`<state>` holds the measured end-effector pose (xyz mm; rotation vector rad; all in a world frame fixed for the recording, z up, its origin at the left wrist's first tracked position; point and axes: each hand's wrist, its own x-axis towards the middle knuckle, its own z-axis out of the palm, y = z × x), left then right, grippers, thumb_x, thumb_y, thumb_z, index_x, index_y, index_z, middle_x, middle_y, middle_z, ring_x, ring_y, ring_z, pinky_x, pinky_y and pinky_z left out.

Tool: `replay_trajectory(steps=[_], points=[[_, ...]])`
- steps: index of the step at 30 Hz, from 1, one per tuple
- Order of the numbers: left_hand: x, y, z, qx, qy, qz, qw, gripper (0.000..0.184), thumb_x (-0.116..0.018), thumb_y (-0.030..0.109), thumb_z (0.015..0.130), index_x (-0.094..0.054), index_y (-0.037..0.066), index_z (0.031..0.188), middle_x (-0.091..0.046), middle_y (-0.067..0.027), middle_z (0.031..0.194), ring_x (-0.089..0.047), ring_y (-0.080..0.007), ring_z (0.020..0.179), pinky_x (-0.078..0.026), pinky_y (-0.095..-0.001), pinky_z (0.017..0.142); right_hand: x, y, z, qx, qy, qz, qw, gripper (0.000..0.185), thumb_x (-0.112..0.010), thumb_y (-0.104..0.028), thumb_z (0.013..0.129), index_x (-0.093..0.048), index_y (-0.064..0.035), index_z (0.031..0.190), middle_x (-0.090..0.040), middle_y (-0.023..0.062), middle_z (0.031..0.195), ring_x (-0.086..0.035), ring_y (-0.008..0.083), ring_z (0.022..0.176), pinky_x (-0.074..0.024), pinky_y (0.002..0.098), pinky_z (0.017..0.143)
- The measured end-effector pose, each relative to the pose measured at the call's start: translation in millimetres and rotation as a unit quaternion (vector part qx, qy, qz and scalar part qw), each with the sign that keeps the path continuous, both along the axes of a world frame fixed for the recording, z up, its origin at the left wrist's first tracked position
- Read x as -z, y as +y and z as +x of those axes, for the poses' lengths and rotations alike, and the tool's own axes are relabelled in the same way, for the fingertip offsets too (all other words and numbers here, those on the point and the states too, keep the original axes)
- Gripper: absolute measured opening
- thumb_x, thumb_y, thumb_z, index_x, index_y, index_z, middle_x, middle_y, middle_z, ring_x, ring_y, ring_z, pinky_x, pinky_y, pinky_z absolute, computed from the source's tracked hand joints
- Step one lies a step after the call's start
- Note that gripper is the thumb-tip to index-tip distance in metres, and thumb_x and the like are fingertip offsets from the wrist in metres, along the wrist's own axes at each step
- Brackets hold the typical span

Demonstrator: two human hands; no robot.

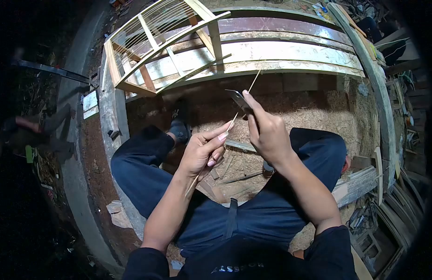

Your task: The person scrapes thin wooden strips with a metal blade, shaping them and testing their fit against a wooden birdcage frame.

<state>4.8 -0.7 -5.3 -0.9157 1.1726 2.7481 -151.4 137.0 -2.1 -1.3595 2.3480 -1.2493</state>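
Thin stick [233, 121] is pinched between thumb and fingers of the left hand [202, 151], above the gap between the trousered knees [328, 147], with its upper end angled toward the blade and its tail lying along the wrist. The dark blade [238, 99] is gripped in the right hand [271, 135], and the two hands are held near each other but apart. A slender length [255, 80] is also seen slanting away beyond the topmost right digit; whether it is the same stick, passed behind the blade, cannot be told. For clean shaving, the blade is probably best laid at a shallow angle and used with light, even pressure, since so slim a piece could be snapped or gouged by a hard press. Support is best given close to the cut, with the left fingertips held out of the edge's line. Ahead, movement is limited by the edge of the pale plank [290, 52] and, to the left, by the slatted frame [148, 31], whose projecting strips are pointed toward the slender length. On the right, the long beam [375, 88] is set well apart, so the easiest room is offered above the shavings-strewn floor [314, 109].
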Motion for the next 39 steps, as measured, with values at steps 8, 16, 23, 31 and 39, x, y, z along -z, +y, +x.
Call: replay_trajectory(steps=[8,16,23,31,39], points=[[-1.8,1.1,-4.9,0.026,-0.018,-0.037,0.999,0.041,-0.056,0.011,0.107,-0.056,0.002,0.147,-0.053,0.0018,0.061,-0.039,-0.0026,0.044,-0.033,-0.0189,0.044,-0.9,5.5,-2.5,-0.024,-0.124,-0.033,0.991,0.019,-0.061,-0.002,0.098,-0.067,0.0012,0.115,-0.072,0.0245,0.089,-0.073,0.0391,0.080,-0.0551,0.0433,0.067],[6.8,3.4,-5.3,0.014,-0.013,-0.041,0.999,0.042,-0.060,0.011,0.106,-0.058,0.005,0.147,-0.058,-0.0013,0.062,-0.040,-0.0030,0.046,-0.033,-0.0184,0.047,13.2,3.1,1.2,0.001,-0.043,-0.031,0.999,0.033,-0.060,-0.005,0.099,-0.062,-0.0025,0.131,-0.072,0.0234,0.086,-0.073,0.0400,0.074,-0.0563,0.0475,0.064],[2.3,-1.1,0.6,0.014,-0.010,-0.016,1.000,0.041,-0.061,0.012,0.105,-0.059,0.001,0.144,-0.057,-0.0018,0.061,-0.039,-0.0036,0.044,-0.034,-0.0185,0.046,7.4,0.7,0.2,0.013,0.013,0.006,1.000,0.050,-0.062,-0.005,0.096,-0.054,-0.0014,0.144,-0.070,0.0213,0.076,-0.071,0.0376,0.065,-0.0566,0.0495,0.060],[1.3,-4.9,-0.3,-0.001,-0.007,0.009,1.000,0.043,-0.062,0.011,0.104,-0.057,0.001,0.146,-0.055,-0.0002,0.059,-0.039,-0.0026,0.043,-0.035,-0.0181,0.047,13.6,-2.5,2.7,0.009,0.002,0.048,0.999,0.056,-0.063,0.002,0.094,-0.051,-0.0034,0.148,-0.071,0.0258,0.085,-0.072,0.0391,0.068,-0.0560,0.0471,0.060],[1.5,-4.4,1.5,-0.006,0.000,0.023,1.000,0.044,-0.061,0.011,0.104,-0.056,0.002,0.148,-0.055,0.0009,0.059,-0.039,-0.0015,0.043,-0.037,-0.0179,0.047,12.4,-6.0,-3.3,0.008,0.024,0.020,0.999,0.048,-0.062,-0.004,0.094,-0.055,0.0035,0.141,-0.069,0.0254,0.075,-0.071,0.0380,0.065,-0.0575,0.0490,0.061]])
